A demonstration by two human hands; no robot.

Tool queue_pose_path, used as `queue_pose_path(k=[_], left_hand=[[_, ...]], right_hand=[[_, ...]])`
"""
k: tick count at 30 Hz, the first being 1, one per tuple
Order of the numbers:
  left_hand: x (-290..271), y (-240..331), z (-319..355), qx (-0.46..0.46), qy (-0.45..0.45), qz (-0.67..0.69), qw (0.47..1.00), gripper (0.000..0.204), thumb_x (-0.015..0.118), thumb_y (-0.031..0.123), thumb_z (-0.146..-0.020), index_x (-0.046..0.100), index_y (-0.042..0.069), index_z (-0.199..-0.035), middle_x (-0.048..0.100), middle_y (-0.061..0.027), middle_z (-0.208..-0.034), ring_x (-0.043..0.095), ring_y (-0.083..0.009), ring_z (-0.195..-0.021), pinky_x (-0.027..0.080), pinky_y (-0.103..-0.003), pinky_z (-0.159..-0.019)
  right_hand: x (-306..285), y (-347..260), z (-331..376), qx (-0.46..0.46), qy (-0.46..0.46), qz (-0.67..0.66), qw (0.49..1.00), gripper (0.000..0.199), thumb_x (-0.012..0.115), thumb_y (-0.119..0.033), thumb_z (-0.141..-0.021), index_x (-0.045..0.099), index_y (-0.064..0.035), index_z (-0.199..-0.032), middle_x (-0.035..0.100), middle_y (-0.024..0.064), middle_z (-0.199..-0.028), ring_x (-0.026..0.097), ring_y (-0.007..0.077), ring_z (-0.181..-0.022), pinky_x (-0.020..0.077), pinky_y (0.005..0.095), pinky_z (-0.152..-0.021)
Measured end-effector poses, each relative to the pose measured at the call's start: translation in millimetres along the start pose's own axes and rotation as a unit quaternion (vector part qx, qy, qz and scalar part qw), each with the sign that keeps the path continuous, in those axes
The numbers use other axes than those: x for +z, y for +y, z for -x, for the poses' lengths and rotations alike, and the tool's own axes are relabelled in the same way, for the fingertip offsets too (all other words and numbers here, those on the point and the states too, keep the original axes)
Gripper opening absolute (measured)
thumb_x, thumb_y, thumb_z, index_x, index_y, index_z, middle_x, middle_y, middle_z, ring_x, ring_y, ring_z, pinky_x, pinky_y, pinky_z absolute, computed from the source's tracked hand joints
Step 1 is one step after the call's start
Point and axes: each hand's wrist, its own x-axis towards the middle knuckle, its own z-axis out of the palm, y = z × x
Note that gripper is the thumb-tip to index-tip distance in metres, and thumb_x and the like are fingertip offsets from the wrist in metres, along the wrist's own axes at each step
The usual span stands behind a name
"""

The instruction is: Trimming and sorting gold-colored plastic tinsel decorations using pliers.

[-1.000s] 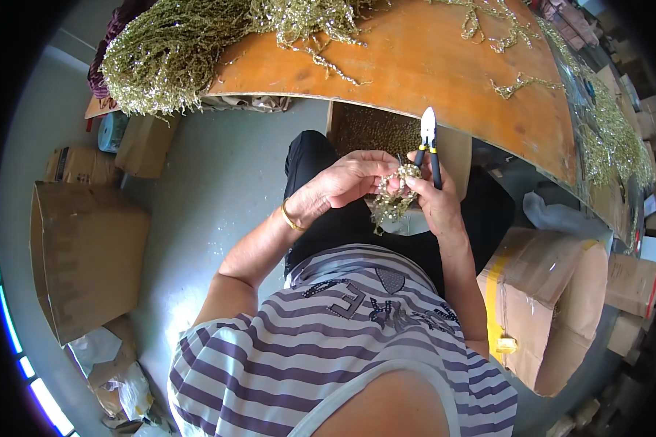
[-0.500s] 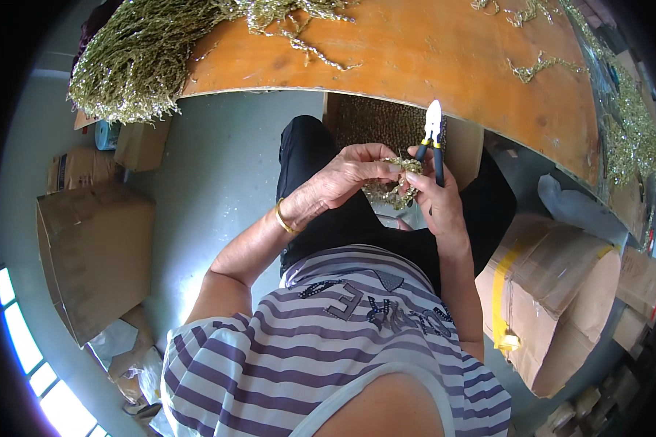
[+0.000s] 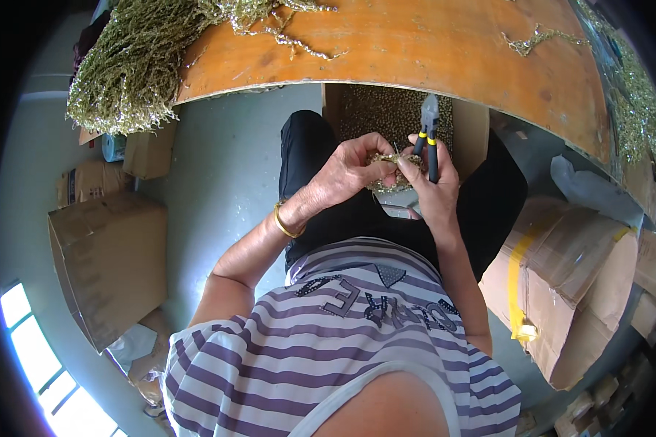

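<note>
Above my lap, my left hand (image 3: 353,169) is closed, its thumb and fingers pinching a small coiled bunch of gold glittery strand (image 3: 395,180). My right hand (image 3: 436,191) meets it at the bunch, thumb pressed against the strand. Tucked in the same right hand is a pair of cutting pliers (image 3: 430,135) with dark handles and yellow bands, jaws pointing away from me. The fingertips partly cover the bunch, so its exact shape is hidden. Beyond the hands, an open box holds a mass of small gold-brown beads (image 3: 379,115).
An orange-brown wooden table (image 3: 415,51) curves across the far side. A thick heap of gold strands (image 3: 127,76) hangs over its left end, and a loose strand (image 3: 543,40) lies at right. Cardboard boxes stand left (image 3: 113,273) and right (image 3: 554,284) on the floor.
The view has shifted slightly. Both hands stay together at the bunch, with the right thumb and the pliers turned a little; the bunch sits more covered by the fingers.
</note>
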Motion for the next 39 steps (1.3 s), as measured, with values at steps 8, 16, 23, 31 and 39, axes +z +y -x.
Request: queue_pose_path(k=[8, 16, 23, 31, 39], left_hand=[[-0.2, -7.5, -11.3, -0.041, -0.032, 0.086, 0.995, 0.012, 0.055, 0.01, -0.084, 0.052, 0.0, -0.089, 0.055, -0.0017, -0.072, 0.052, -0.0077, -0.067, 0.044, -0.022, -0.062], [-9.8, -10.4, -18.2, 0.16, 0.012, -0.231, 0.96, 0.01, 0.057, 0.01, -0.081, 0.058, 0.003, -0.088, 0.055, -0.0036, -0.072, 0.053, -0.0147, -0.066, 0.043, -0.025, -0.057], [-0.4, -1.0, -16.2, 0.169, 0.024, -0.238, 0.956, 0.022, 0.061, 0.022, -0.078, 0.058, 0.001, -0.082, 0.056, -0.0126, -0.075, 0.056, -0.0252, -0.071, 0.042, -0.035, -0.061], [-4.4, 2.7, -11.0, 0.038, -0.031, -0.212, 0.976, 0.026, 0.051, 0.025, -0.083, 0.056, 0.0, -0.079, 0.052, -0.0047, -0.061, 0.05, -0.0131, -0.06, 0.04, -0.029, -0.054], [6.6, -13.4, -10.6, -0.009, 0.018, -0.023, 1.0, 0.023, 0.052, 0.026, -0.087, 0.058, 0.003, -0.085, 0.047, 0.0035, -0.058, 0.04, -0.0044, -0.049, 0.031, -0.019, -0.043]], right_hand=[[-2.3, 5.5, 0.9, -0.008, 0.071, -0.009, 0.997, 0.028, 0.056, -0.009, -0.083, 0.047, -0.0008, -0.108, 0.054, 0.0023, -0.083, 0.052, 0.0076, -0.073, 0.044, 0.0221, -0.067], [-3.2, 9.5, -9.6, -0.202, 0.069, 0.269, 0.939, 0.025, 0.058, -0.008, -0.08, 0.05, -0.0005, -0.102, 0.054, 0.0099, -0.086, 0.054, 0.0163, -0.077, 0.0448, 0.0289, -0.071], [-9.0, 24.6, -9.7, -0.099, 0.085, 0.042, 0.991, 0.023, 0.052, -0.006, -0.082, 0.049, 0.0006, -0.105, 0.048, 0.0042, -0.089, 0.048, 0.0112, -0.08, 0.0424, 0.025, -0.071], [-1.7, 12.9, -1.2, -0.189, 0.072, 0.29, 0.935, 0.027, 0.055, -0.014, -0.081, 0.049, 0.0005, -0.103, 0.056, 0.0101, -0.094, 0.054, 0.02, -0.086, 0.0413, 0.0308, -0.078], [-1.0, 7.3, 7.2, -0.101, 0.11, 0.211, 0.966, 0.026, 0.054, -0.019, -0.082, 0.051, -0.0007, -0.1, 0.057, 0.009, -0.087, 0.055, 0.0171, -0.082, 0.0418, 0.03, -0.075]])
